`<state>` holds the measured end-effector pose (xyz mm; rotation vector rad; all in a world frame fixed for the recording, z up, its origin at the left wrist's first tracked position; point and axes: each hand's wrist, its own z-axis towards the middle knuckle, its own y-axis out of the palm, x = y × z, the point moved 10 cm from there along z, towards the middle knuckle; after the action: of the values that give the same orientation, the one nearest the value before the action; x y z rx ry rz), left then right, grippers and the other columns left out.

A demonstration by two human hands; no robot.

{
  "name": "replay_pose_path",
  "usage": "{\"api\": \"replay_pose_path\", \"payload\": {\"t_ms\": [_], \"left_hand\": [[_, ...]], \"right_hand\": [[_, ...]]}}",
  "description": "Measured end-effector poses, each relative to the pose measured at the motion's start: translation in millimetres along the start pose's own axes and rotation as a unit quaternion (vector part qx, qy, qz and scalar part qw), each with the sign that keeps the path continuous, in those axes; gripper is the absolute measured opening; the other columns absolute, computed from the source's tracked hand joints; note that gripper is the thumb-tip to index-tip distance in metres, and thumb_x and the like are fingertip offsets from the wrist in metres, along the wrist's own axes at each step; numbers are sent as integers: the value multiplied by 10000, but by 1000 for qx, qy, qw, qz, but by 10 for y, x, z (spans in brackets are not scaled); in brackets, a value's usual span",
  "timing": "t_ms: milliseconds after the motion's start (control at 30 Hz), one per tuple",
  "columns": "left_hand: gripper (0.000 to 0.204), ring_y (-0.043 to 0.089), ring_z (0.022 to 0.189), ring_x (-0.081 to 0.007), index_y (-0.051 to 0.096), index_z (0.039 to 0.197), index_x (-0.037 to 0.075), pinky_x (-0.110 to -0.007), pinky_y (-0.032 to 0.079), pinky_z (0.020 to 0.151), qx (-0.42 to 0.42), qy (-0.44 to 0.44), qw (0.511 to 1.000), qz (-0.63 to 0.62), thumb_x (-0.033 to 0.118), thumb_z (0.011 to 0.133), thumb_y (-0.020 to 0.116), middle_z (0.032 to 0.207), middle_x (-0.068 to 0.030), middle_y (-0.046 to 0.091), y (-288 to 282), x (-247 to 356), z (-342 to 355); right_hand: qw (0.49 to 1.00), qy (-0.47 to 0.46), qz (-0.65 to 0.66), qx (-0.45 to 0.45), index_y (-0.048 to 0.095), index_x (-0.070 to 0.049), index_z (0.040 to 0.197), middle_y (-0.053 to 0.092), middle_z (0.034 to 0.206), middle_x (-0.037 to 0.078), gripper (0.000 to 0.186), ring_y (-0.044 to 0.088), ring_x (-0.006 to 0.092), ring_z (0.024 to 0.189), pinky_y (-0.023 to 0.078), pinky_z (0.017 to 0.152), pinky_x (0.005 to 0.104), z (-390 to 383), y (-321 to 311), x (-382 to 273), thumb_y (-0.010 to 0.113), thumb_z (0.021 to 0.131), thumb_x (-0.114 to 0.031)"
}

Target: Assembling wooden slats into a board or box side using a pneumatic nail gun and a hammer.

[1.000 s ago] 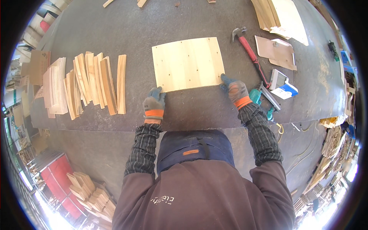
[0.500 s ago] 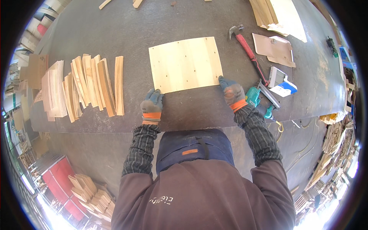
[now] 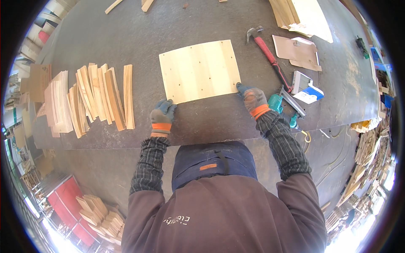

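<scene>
A pale wooden panel [image 3: 200, 72], dotted with small dark marks like nail or screw heads, lies in front of me on the dark worktable [image 3: 202, 122]. My left hand [image 3: 161, 118], in a grey-blue glove with an orange cuff, is closed on its near left corner. At the near right corner my right hand [image 3: 254, 100], gloved the same way, pinches the edge with its fingers. Beside the right wrist rests a teal and grey nail gun [image 3: 291, 101], partly covered by my sleeve. A claw hammer [image 3: 270, 55] with a red and black handle lies beyond it.
Left of the panel lie several loose wooden strips [image 3: 99, 92] beside a stack of thin boards [image 3: 61, 101]. On the right are torn brown cardboard [image 3: 297, 52] and a small blue-and-white box [image 3: 310, 95]. More boards [image 3: 284, 14] sit at the far right.
The whole view has shifted slightly, so the table's things appear a little farther left. Both hands keep the same hold on the panel.
</scene>
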<state>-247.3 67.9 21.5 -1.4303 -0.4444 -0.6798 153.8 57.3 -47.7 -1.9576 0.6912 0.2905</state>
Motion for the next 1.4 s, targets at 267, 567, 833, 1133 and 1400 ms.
{"api": "replay_pose_path", "payload": {"t_ms": [267,567,833,1133,1400], "left_hand": [[218,758,845,-317,789,1078,27,-381,620,734,-23,-33,999,-22,123,884,818,1044,-171,773,16,-147,-18],[399,737,1054,-353,799,1125,47,-443,592,946,-244,-72,955,154,353,873,840,1254,-196,730,9,194,240],[507,494,1433,-384,770,1232,163,-536,385,1225,-153,262,949,88,446,818,847,1506,-131,585,836,1535,543],[341,556,1382,-348,797,1144,213,-571,425,1197,-92,296,950,47,331,831,859,1429,-71,642,1279,1639,488],[303,565,1361,-342,759,1099,208,-591,444,1169,-63,298,952,40,303,828,853,1409,-56,640,1247,1599,477]], "right_hand": [[999,42,-17,-24,728,8,1166,777,1046,201,587,721,337,891,552,869,392,138,147,193,463,1120,-514],[999,17,19,-25,717,50,1148,749,1105,269,725,723,421,1031,542,941,447,28,38,139,392,1103,-596],[999,20,16,-29,704,35,1153,748,1105,254,714,707,440,1014,531,912,475,52,25,71,340,1122,-578],[1000,-14,-17,-15,754,-6,1075,753,979,254,632,715,430,964,548,889,463,80,59,144,464,1088,-566],[957,-128,65,252,607,-13,1445,718,1279,226,576,703,414,1144,551,1025,454,-1370,-1273,437,749,944,-260]]}}
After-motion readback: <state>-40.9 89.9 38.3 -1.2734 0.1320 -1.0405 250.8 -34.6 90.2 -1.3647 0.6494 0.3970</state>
